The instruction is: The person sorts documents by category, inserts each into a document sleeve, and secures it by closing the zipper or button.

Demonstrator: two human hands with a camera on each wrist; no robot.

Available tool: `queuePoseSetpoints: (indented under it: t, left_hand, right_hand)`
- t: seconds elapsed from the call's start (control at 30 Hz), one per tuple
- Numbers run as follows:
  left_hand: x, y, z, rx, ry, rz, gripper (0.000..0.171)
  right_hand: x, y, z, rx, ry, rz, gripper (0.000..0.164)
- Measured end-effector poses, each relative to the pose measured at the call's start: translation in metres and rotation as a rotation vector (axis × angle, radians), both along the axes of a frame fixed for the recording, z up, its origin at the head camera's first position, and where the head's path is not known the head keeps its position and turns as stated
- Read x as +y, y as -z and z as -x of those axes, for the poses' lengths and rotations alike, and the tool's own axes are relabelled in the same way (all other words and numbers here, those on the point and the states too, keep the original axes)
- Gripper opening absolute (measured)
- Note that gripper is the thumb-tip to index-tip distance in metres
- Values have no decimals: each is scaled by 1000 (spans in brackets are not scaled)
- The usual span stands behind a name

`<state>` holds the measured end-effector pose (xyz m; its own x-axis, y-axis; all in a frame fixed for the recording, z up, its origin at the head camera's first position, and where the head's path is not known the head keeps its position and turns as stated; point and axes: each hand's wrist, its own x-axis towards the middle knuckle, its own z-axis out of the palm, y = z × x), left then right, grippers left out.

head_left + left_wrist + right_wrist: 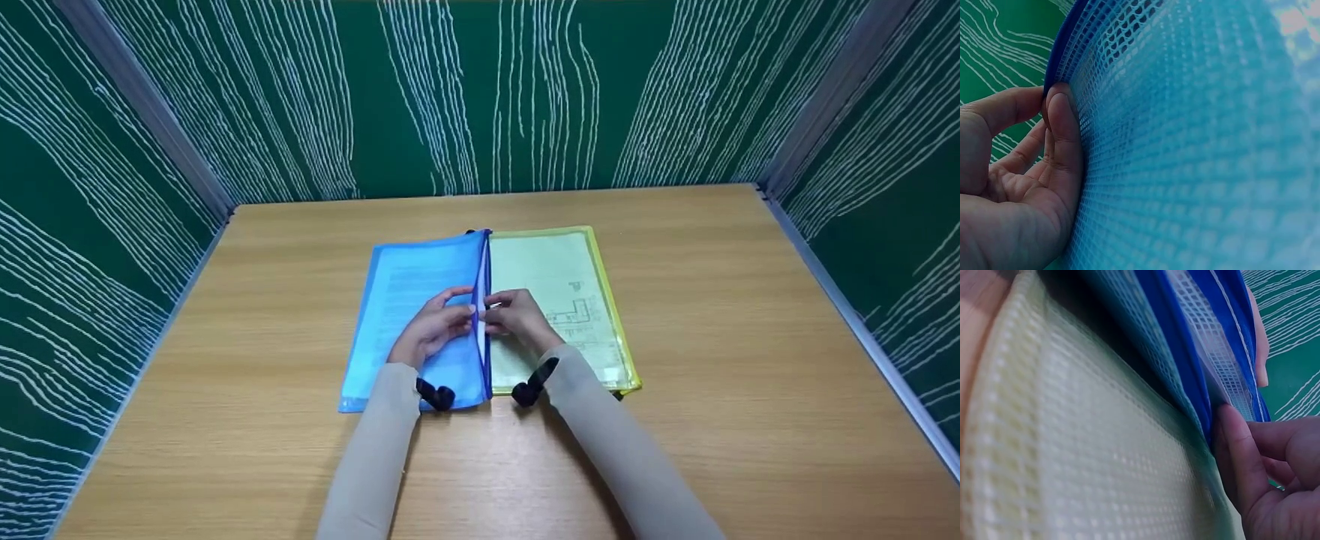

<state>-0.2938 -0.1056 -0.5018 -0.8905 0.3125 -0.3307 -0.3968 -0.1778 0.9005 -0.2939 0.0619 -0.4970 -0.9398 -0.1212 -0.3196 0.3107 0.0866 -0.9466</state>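
Note:
A blue mesh zip pouch (405,292) lies on the table, with printed sheets showing through its cover. Its right side gapes, and a strip of white paper (481,349) shows inside. My left hand (433,327) pinches the upper lip (1060,50) of this opening between thumb and fingers and lifts it. Opposite it, my right hand (522,318) pinches the lower blue edge (1199,402) of the opening; whether paper is caught too is hidden. Partly under the blue pouch's right side is a yellow mesh zip pouch (536,259) with a printed drawing inside.
The wooden table (750,360) extends around both pouches. Green partitions (525,97) with white wavy lines stand at the back and both sides, joined by grey metal posts (821,97). Black wrist cameras (527,391) sit on both wrists, close above the pouches.

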Motion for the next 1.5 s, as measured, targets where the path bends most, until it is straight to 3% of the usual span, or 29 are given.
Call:
queuePoseSetpoints:
  t: [0.2,0.43,0.7,1.17,1.37,1.5]
  left_hand:
    - [0,-1,-3,24,44,-18,48]
    - [-2,2,-3,4,33,-17,45]
    - [0,1,-3,33,71,31,47]
    - [11,-8,-3,-5,104,221,46]
    - [14,-17,-1,24,155,417,48]
    - [14,-20,4,115,186,571,46]
  right_hand:
    - [1,-3,-2,18,-38,-21,34]
    - [4,-4,-2,-30,-56,-14,38]
    - [13,-6,0,-52,-91,-17,34]
    - [38,-9,4,16,-74,26,28]
    - [48,-9,10,2,-87,-27,29]
    - [54,-9,14,-6,-86,-64,28]
